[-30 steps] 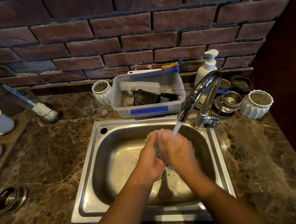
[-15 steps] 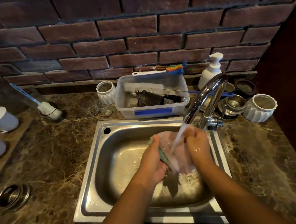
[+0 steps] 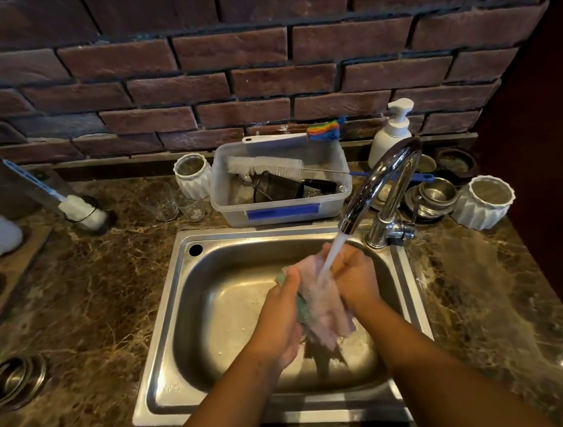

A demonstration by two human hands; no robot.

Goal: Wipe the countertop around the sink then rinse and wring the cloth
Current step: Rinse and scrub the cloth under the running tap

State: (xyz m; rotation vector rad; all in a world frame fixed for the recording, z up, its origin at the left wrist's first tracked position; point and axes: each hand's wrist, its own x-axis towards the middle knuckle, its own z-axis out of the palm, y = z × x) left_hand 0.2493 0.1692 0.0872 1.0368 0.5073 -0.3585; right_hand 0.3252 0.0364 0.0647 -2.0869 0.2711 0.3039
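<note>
A marbled brown countertop [image 3: 75, 302] surrounds a steel sink [image 3: 167, 331]. Over the basin, the chrome faucet [image 3: 383, 182] pours a stream of water onto a pale pink cloth [image 3: 323, 309] with a green edge, stretched between both hands. The left hand [image 3: 280, 320] grips the cloth's left side, fingers curled around it; the right hand [image 3: 355, 275] clutches its right side near the spout. Behind the sink sits a clear plastic tub [image 3: 281, 185] holding a bottle brush [image 3: 265, 166].
</note>
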